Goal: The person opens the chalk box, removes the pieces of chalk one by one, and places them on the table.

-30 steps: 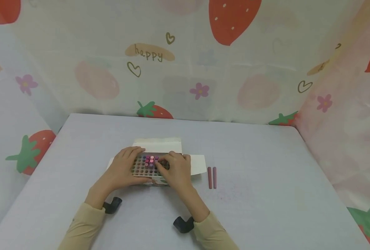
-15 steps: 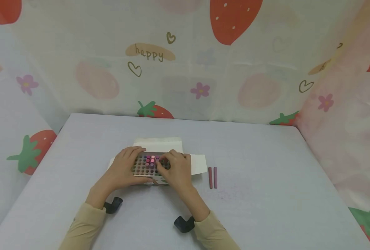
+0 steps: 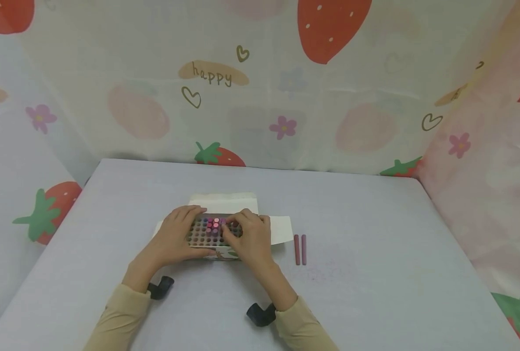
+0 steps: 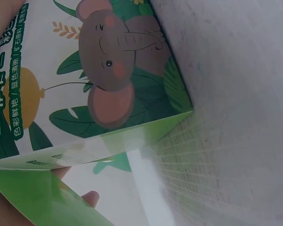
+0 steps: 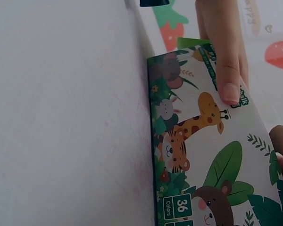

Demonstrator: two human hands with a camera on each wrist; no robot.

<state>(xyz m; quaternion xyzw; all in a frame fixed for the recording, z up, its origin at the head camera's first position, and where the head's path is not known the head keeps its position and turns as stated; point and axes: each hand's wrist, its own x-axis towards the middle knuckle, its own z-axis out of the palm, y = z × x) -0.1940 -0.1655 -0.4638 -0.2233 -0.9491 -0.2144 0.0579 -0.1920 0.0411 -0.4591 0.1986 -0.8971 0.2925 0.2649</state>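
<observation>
An open white cardboard box (image 3: 226,252) of chalk, printed with animals, stands on the table. Its tray of round holes holds several pink and purple chalk sticks (image 3: 216,225) that poke up. My left hand (image 3: 175,239) grips the box's left side; in the right wrist view its thumb (image 5: 230,89) presses the printed front. Above the right half of the tray, my right hand (image 3: 251,239) pinches a purple chalk stick between thumb and index finger, its lower part hidden. The left wrist view shows the box's elephant print (image 4: 106,61) close up.
Two chalk sticks, one reddish (image 3: 297,249) and one mauve (image 3: 304,249), lie side by side right of the box. Open flaps (image 3: 281,229) stick out at its back and sides. Faint pink dust (image 3: 325,270) marks the white table (image 3: 374,243).
Both hands keep nearly the same places on and over the box. The whole head view has shifted slightly; the two loose chalk sticks have stayed put.
</observation>
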